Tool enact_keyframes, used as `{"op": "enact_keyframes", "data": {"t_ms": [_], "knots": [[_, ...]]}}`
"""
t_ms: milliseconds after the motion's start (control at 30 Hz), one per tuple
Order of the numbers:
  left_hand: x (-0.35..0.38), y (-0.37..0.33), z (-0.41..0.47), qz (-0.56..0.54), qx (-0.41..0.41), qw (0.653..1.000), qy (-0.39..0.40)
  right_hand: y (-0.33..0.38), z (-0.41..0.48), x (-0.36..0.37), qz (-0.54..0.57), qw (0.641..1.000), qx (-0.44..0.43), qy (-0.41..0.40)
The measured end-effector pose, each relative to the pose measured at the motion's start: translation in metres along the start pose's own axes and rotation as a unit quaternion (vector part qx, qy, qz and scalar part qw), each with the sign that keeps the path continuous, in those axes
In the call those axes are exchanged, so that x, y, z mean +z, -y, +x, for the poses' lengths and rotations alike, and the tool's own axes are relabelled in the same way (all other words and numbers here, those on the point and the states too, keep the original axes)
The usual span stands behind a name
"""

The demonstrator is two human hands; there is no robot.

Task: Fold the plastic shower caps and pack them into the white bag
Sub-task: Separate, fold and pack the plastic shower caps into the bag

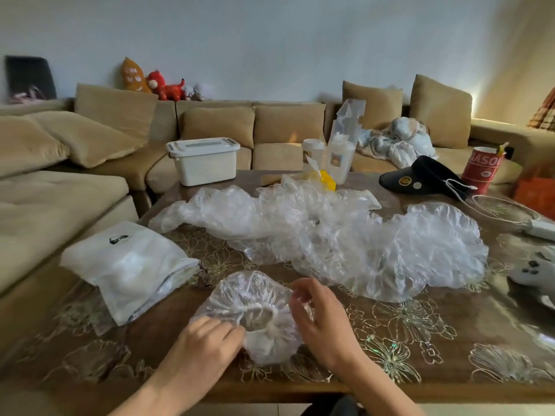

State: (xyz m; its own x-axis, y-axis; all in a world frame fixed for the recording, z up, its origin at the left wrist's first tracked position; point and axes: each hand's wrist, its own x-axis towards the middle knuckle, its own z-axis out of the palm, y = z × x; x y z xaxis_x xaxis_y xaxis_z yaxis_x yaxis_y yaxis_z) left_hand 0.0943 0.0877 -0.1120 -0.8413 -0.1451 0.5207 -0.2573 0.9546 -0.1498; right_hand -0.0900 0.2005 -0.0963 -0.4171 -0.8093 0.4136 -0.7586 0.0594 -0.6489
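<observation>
A clear plastic shower cap [255, 310] lies crumpled on the table right in front of me, its elastic opening facing up. My left hand [207, 346] pinches its left rim with curled fingers. My right hand [321, 319] pinches its right edge between thumb and fingers. Behind it a long heap of several more clear shower caps [330, 235] stretches across the table. The white bag [126, 268] lies at the left table edge, its open mouth turned toward the cap I hold.
On the brown flowered table [420, 340] stand a white lidded box [205, 160], a clear bottle [342, 148], a yellow item [327, 180], a black visor [420, 175], a red cup [483, 169], a white cable [507, 211] and a white controller [534, 274]. A beige sofa [60, 175] wraps the left and back.
</observation>
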Motion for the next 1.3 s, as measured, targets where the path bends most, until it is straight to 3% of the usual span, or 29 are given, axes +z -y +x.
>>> {"op": "enact_keyframes", "data": {"t_ms": [67,200,300,467,533,667,767,934,1000,1100,1167,1300], "knots": [[-0.001,-0.008,0.013,-0.035,-0.052,0.998,0.032,0.019,-0.014,-0.008,0.060,0.992,-0.053,0.096],[0.001,-0.014,0.027,-0.138,-0.136,0.978,0.071,0.008,-0.021,-0.003,-0.061,0.974,-0.123,0.183],[-0.005,-0.013,0.023,-0.219,-0.139,0.958,0.124,-0.013,-0.019,0.008,-0.102,0.979,-0.126,0.125],[-0.019,0.010,-0.004,-0.210,-0.154,0.942,0.214,-0.014,-0.012,0.007,-0.078,0.989,-0.117,0.041],[-0.020,0.018,-0.012,-0.237,-0.177,0.934,0.200,-0.008,-0.006,0.003,-0.036,0.992,-0.103,0.062],[-0.014,0.022,-0.014,-0.286,-0.225,0.922,0.128,-0.001,0.002,0.001,-0.049,0.973,-0.043,0.223],[-0.015,0.024,-0.007,-0.321,-0.265,0.903,0.108,0.002,0.015,-0.004,-0.032,0.979,-0.014,0.203],[-0.013,0.035,0.003,-0.346,-0.330,0.875,0.073,-0.007,0.031,-0.003,0.076,0.975,0.145,0.149],[-0.002,0.040,0.010,-0.333,-0.372,0.865,0.045,-0.008,0.039,0.011,0.076,0.976,0.181,0.099],[0.018,0.044,0.018,-0.217,-0.435,0.873,0.042,-0.005,0.048,0.025,-0.072,0.978,0.187,0.061],[0.027,0.040,0.023,-0.126,-0.443,0.887,0.037,-0.003,0.051,0.032,-0.162,0.969,0.182,0.048],[0.029,0.025,0.029,0.013,-0.429,0.899,0.084,-0.003,0.053,0.041,-0.217,0.957,0.192,0.002]]}}
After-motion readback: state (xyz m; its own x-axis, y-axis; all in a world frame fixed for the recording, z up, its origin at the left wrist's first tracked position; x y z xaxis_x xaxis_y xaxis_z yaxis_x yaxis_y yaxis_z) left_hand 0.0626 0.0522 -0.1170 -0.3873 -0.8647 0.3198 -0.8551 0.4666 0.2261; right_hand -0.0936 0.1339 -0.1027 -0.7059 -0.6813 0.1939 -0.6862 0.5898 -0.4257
